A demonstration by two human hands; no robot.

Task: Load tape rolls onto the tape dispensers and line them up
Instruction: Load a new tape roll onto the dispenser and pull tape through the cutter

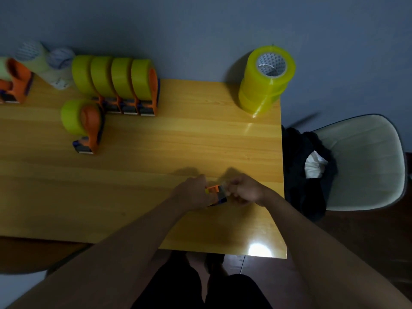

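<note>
Tape dispenser [217,194] between both hands; stacked tape rolls [266,79] well apart.

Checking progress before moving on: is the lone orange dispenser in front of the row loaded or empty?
Loaded. The orange plastic dispenser carries a yellow-green tape roll and stands upright.

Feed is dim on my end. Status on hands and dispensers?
Left hand and right hand both gripping one dispenser near the table's front edge. Four loaded dispensers lined up at back; fifth apart. Nothing blocking.
</note>
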